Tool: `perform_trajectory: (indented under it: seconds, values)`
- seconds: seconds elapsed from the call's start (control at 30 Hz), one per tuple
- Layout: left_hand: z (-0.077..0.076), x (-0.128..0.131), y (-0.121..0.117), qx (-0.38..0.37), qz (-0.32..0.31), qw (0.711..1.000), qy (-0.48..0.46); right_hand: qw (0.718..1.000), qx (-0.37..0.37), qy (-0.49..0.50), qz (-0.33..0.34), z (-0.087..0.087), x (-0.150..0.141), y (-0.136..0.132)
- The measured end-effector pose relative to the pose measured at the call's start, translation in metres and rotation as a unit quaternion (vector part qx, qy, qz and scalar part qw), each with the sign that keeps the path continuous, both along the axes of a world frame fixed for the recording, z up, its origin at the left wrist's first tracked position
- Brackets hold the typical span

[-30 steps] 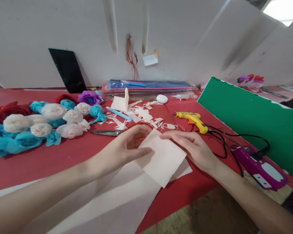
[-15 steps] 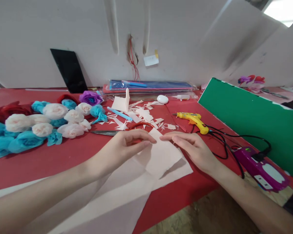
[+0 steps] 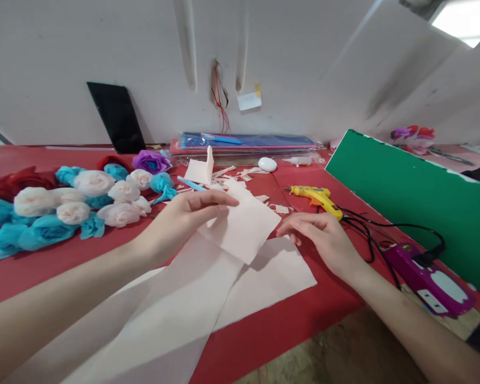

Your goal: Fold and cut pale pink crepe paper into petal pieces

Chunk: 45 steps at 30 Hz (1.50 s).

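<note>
My left hand (image 3: pixel 184 216) pinches a folded piece of pale pink crepe paper (image 3: pixel 242 229) and holds it lifted above the red table (image 3: pixel 104 250). The paper runs on as a long strip (image 3: pixel 176 314) toward me, with a flat part (image 3: pixel 272 277) lying on the table. My right hand (image 3: pixel 324 237) hovers just right of the lifted piece, its fingers loosely curled and holding nothing. Behind the paper lie pink paper scraps (image 3: pixel 240 178).
Paper roses in pale pink, blue, purple and red (image 3: pixel 84 197) lie at the left. A yellow glue gun (image 3: pixel 318 198) with a black cord, a purple power strip (image 3: pixel 428 277) and a green board (image 3: pixel 416 197) are at the right. Packed paper sheets (image 3: pixel 244 141) lie by the wall.
My left hand has raised the folded pink piece off the table and up to the left. My right hand has let go of it and drawn slightly right. The scissors are now hidden.
</note>
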<state>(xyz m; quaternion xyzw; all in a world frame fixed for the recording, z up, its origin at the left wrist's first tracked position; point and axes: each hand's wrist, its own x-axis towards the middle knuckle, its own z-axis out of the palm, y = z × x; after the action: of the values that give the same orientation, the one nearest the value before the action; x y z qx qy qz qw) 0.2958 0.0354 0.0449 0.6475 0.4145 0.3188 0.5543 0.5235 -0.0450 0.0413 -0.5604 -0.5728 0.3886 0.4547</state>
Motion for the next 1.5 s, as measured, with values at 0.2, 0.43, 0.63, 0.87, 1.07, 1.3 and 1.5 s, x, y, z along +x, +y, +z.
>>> perform_trajectory:
  seconds: [0.2, 0.43, 0.63, 0.87, 1.07, 1.3, 1.5]
  values:
    - [0.0, 0.0, 0.0, -0.108, -0.007, 0.99, -0.091, 0.997, -0.059, 0.04, 0.021, -0.006, -0.009, 0.002]
    - [-0.007, 0.004, -0.005, -0.042, -0.059, 0.994, -0.083, 0.989, -0.101, 0.094, 0.054, -0.017, -0.02, -0.003]
    - [-0.012, 0.007, -0.01, -0.076, -0.109, 0.982, -0.135, 0.99, -0.093, 0.099, 0.043, -0.018, -0.019, -0.002]
    - [-0.012, 0.012, -0.013, -0.177, -0.088, 0.973, -0.122, 0.993, -0.078, 0.082, 0.045, -0.015, -0.02, -0.004]
    - [-0.012, 0.011, -0.017, -0.219, -0.122, 0.967, -0.049, 0.996, -0.053, 0.07, 0.03, -0.011, -0.021, -0.004]
    - [-0.017, 0.01, -0.013, -0.242, -0.126, 0.96, -0.055, 0.996, -0.032, 0.077, 0.016, -0.011, -0.021, -0.002]
    - [-0.016, 0.01, -0.013, -0.239, -0.124, 0.961, -0.058, 0.993, -0.049, 0.09, 0.05, -0.013, -0.023, -0.005]
